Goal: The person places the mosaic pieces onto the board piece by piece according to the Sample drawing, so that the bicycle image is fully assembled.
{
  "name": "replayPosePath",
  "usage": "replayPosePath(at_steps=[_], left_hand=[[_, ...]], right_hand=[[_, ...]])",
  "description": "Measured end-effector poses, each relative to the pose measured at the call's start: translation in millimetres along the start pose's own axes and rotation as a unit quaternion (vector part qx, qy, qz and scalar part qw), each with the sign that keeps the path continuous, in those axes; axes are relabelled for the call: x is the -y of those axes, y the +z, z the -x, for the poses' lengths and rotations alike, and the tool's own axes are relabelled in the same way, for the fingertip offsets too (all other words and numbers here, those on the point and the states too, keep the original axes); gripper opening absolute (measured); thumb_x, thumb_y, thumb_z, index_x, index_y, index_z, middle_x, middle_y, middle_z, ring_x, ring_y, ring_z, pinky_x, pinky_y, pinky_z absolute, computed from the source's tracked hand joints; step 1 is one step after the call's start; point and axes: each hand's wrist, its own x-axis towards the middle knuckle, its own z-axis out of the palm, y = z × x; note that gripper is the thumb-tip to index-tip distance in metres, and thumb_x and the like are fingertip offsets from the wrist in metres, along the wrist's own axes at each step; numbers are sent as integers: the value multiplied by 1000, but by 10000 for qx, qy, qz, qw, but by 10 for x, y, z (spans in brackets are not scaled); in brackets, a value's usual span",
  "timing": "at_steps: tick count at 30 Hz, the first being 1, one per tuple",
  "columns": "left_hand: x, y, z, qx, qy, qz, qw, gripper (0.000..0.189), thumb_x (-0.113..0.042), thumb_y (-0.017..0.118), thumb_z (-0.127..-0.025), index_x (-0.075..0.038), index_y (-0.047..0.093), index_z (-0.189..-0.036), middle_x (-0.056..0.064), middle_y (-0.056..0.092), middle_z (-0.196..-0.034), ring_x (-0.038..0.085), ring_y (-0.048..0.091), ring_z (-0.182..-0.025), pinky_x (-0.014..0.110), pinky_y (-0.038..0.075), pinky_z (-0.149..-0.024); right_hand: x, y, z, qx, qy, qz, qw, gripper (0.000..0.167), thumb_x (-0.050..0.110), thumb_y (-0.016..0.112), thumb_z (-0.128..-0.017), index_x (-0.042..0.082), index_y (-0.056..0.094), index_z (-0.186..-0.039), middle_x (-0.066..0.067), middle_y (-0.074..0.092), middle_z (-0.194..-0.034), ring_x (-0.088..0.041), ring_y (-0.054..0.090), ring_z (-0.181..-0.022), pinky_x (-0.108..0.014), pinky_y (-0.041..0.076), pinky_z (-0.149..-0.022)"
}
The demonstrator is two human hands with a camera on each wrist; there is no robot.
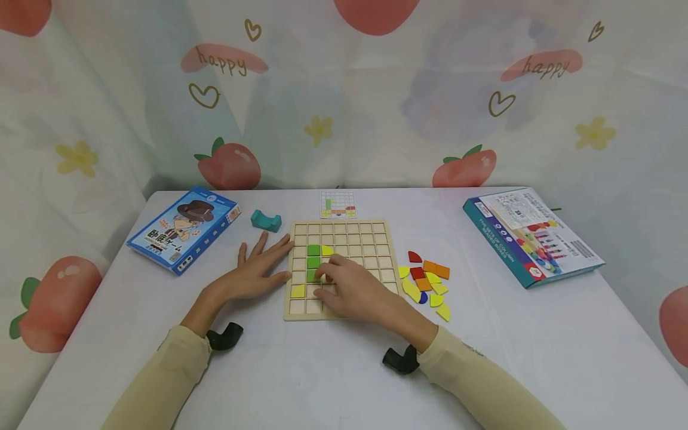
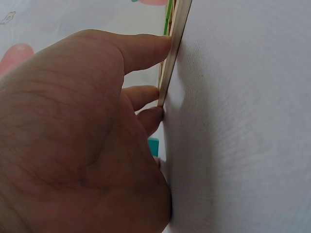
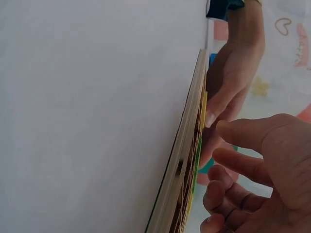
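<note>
A wooden grid board [image 1: 352,229] lies flat on the table, with green square tiles [image 1: 313,263] in one column. A yellow piece [image 1: 326,250] sits beside the top green one, and another yellow tile [image 1: 298,291] lies lower left. My left hand [image 1: 255,272] rests at the board's left edge, fingers spread; in the left wrist view its thumb and fingertips touch the board's side [image 2: 176,48]. Over the board, my right hand [image 1: 355,286] has its fingertips by the lowest green tile. The right wrist view shows those fingers [image 3: 243,162] loosely bent and apart, with nothing visible between them.
Loose red, orange, yellow and blue pieces [image 1: 423,284] lie right of the board. Behind it is a pattern card [image 1: 337,205]; a teal block [image 1: 266,221] stands at the back left. A blue box [image 1: 183,230] lies left, a white-and-teal box [image 1: 532,236] right.
</note>
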Motion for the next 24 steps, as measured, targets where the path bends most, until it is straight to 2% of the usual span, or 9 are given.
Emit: replayPosePath(at_steps=[8,14,24], left_hand=[[13,12,-12,5,-16,-21,10000,73,-42,57,-107,-22,26,-170,6,12,-181,44,-17,-166,75,-24,-122],[12,10,-10,-13,-21,-17,10000,74,-41,57,-106,-21,26,-170,8,12,-181,45,-17,-165,75,-24,-122],[19,12,-9,-10,-14,-36,10000,74,-43,57,-107,-22,26,-170,6,12,-181,44,-17,-166,75,-23,-123]], right_hand=[[-159,-112,150,-182,207,6,9996,25,28,75,-98,15,74,-119,-2,67,-108,-16,63,-96,-34,58,-88],[-300,-192,251,-260,277,38,9993,26,28,75,-98,14,73,-120,-2,66,-106,-15,59,-92,-32,54,-82],[-548,-339,454,-425,621,-16,9972,25,27,75,-98,13,74,-119,-2,64,-102,-15,57,-87,-26,51,-74]])
